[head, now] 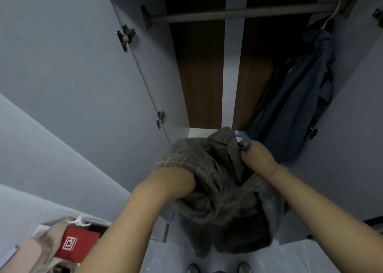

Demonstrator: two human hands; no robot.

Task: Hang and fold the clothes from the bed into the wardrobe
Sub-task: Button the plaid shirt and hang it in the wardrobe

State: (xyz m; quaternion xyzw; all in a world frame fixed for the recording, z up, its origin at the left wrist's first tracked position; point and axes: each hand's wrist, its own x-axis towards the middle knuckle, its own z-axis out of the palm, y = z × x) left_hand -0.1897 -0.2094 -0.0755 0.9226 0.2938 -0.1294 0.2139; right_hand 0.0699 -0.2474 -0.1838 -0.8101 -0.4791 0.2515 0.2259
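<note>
Right hand (pixel 257 158) grips the collar area of a grey plaid shirt (pixel 217 192), with the blue hook of a hanger (pixel 242 142) looped by its index finger; the rest of the hanger is hidden in the cloth. Left hand is buried inside the shirt, so only the left forearm (pixel 145 206) shows and its grasp cannot be told. Shirt hangs bunched between the two arms, held in the air in front of the open wardrobe (pixel 234 69), just below the level of the wardrobe's white bottom shelf edge (pixel 199 132). Inside the wardrobe, a metal rail (pixel 238 13) runs across the top, bare along most of its length. At the rail's right end, a white hanger (pixel 331 13) carries a blue garment (pixel 294 98) that drapes down against the right wall. Brown back panels flank a pale central strip. Left wardrobe door (pixel 72 65) stands swung open, its hinges (pixel 125 36) visible along the edge. At lower left, a red box (pixel 76 243) with a white square emblem lies among beige cloth (pixel 47 243). Two shoe tips (pixel 193 268) stand on the pale floor at the bottom edge.
</note>
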